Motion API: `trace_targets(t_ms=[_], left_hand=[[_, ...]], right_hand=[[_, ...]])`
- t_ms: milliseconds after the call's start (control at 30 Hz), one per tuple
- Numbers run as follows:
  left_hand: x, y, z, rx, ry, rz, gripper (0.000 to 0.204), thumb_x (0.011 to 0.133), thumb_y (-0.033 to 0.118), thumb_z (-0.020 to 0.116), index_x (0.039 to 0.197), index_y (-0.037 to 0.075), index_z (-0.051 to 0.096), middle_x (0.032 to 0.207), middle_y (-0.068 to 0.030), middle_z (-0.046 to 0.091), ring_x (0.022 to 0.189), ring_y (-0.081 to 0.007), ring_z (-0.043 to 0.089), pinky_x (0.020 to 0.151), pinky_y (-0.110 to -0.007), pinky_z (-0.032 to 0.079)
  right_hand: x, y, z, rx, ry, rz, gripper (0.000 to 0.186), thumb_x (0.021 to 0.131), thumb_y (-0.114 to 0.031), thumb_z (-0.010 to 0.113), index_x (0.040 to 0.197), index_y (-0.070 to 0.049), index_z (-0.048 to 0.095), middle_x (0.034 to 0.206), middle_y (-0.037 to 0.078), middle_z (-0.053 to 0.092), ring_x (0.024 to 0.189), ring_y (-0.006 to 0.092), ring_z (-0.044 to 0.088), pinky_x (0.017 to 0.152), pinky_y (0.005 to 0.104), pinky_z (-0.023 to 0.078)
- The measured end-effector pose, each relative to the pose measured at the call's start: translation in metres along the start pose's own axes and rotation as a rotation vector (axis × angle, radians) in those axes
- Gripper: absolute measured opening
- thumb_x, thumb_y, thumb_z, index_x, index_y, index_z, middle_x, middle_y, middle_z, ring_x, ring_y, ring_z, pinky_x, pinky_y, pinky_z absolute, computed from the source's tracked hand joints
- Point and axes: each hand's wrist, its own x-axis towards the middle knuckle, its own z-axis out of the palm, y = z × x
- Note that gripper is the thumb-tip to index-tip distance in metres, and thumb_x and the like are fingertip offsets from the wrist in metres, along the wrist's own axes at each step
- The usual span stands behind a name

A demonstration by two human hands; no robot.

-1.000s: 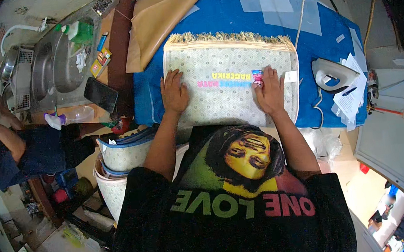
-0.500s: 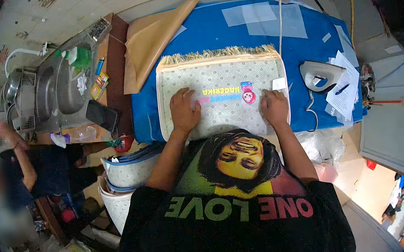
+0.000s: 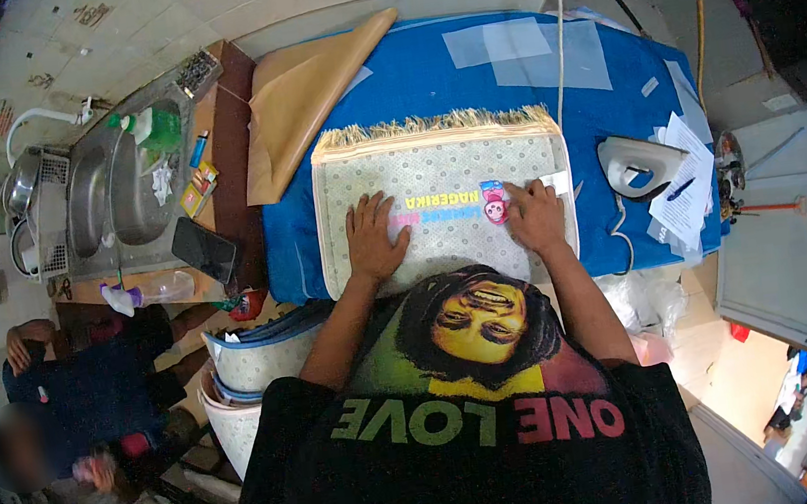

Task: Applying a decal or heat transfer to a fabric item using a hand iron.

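A folded fringed mat (image 3: 443,161) lies before me, its pale dotted underside facing up. Colourful lettering and a small cartoon figure (image 3: 494,203) are printed on that side. My left hand (image 3: 377,239) rests open on the mat, left of the lettering, fingers spread. My right hand (image 3: 536,217) lies open at the cartoon's right edge, its fingertips touching the mat beside it. Under the right fingers and along the mat's right side sits a white label (image 3: 558,183). Neither hand grips anything.
The mat lies on a blue-covered table (image 3: 410,60). An iron (image 3: 637,168) stands right of it by papers (image 3: 688,202) and a pen. Brown sheet (image 3: 305,103) covers the left corner. Beyond are a sink (image 3: 140,199), a phone (image 3: 204,248), rolled mats (image 3: 260,352) and another person (image 3: 89,401).
My right hand has moved left across the mat to the cartoon figure. My left hand has shifted slightly right, its fingers spread flatter. The other person at the left has changed posture.
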Motion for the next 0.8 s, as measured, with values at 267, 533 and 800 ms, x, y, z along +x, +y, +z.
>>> trace_targets(t_ms=[267, 533, 800], left_hand=[[0.019, -0.053, -0.029, 0.07, 0.252, -0.081, 0.034, 0.092, 0.014, 0.059, 0.124, 0.009, 0.067, 0.134, -0.0122, 0.062, 0.132, -0.0334, 0.052, 0.115, -0.05, 0.034], [0.014, -0.065, -0.016, -0.042, 0.26, -0.132, 0.033, 0.088, 0.01, 0.061, 0.12, 0.012, 0.069, 0.129, -0.0088, 0.063, 0.13, -0.0308, 0.053, 0.113, -0.051, 0.035], [0.017, -0.073, -0.024, -0.067, 0.324, -0.096, 0.034, 0.087, 0.015, 0.062, 0.12, 0.012, 0.068, 0.128, -0.0083, 0.063, 0.128, -0.0302, 0.053, 0.112, -0.049, 0.035]], right_hand=[[0.024, -0.014, 0.004, -0.025, 0.031, -0.034, 0.053, 0.088, -0.031, 0.068, 0.138, -0.014, 0.063, 0.119, 0.019, 0.064, 0.109, 0.038, 0.061, 0.091, 0.0535, 0.05], [0.043, -0.118, 0.033, 0.169, -0.172, -0.724, 0.032, 0.086, -0.02, 0.068, 0.116, -0.012, 0.074, 0.114, 0.012, 0.067, 0.115, 0.0309, 0.06, 0.099, 0.0507, 0.044], [0.053, -0.2, 0.033, -0.063, -0.156, -0.919, 0.024, 0.089, -0.033, 0.069, 0.09, -0.01, 0.075, 0.092, 0.007, 0.072, 0.099, 0.0247, 0.063, 0.089, 0.0435, 0.042]])
